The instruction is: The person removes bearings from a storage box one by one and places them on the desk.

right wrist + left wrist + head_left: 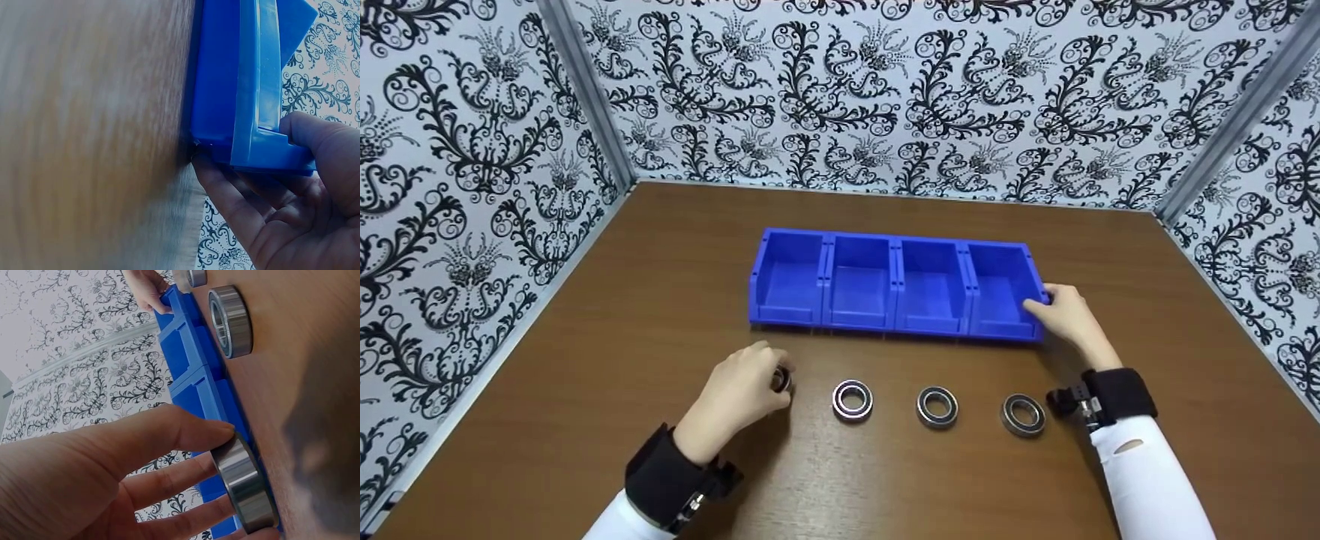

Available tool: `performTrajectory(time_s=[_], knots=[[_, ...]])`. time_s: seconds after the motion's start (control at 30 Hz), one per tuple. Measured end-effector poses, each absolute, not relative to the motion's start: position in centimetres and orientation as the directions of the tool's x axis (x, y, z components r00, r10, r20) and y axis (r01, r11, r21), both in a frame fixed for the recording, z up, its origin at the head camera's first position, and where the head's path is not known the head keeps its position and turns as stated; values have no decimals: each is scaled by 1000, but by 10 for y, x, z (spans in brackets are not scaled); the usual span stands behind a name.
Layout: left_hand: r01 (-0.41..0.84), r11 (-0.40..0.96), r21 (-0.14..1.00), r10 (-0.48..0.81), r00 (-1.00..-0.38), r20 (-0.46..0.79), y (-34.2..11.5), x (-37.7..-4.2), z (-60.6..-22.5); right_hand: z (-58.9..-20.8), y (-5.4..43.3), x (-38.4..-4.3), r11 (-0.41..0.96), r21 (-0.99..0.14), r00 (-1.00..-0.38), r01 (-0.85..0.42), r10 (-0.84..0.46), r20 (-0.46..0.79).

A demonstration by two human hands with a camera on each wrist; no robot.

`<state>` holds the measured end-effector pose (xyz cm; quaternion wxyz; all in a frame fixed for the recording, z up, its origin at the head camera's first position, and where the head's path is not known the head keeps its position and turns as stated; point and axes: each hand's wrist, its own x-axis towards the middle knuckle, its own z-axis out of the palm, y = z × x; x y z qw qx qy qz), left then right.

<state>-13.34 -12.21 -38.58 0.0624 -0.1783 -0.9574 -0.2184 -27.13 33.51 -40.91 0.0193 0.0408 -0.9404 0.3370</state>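
Note:
My left hand (741,390) pinches a ball bearing (246,486) between thumb and fingers, the thumb tip on its smooth steel outer ring. In the head view that bearing is mostly hidden by the fingers, left of three more bearings lying in a row: one bearing (853,415), a middle bearing (937,424) and a right bearing (1024,430). Behind them stands a blue row of bins (859,292) with several compartments side by side. My right hand (1069,315) grips its right end wall, thumb over the rim and fingers along the outside (275,163).
Everything stands on a brown wooden table (660,247). White walls with black scrollwork (840,97) close it off at the back and both sides, with grey metal posts (589,90) at the corners. Black cuffs with small cameras are strapped round both wrists.

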Motion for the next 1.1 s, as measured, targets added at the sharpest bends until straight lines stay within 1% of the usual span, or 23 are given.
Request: performTrajectory(time_s=[0.17, 0.43, 0.63, 1.1], knots=[[372, 838, 398, 315, -927, 204, -122, -133, -392, -408, 335, -271, 771, -629, -995, -95, -61, 75], [377, 837, 397, 330, -926, 184, -123, -133, -397, -409, 336, -272, 763, -642, -997, -75, -53, 53], [374, 836, 401, 332, -927, 172, -123, -135, -400, -409, 336, -272, 767, -635, -996, -92, -68, 62], [362, 845, 393, 328, -932, 152, -123, -136, -401, -410, 336, -272, 767, -634, -996, -94, -71, 63]])
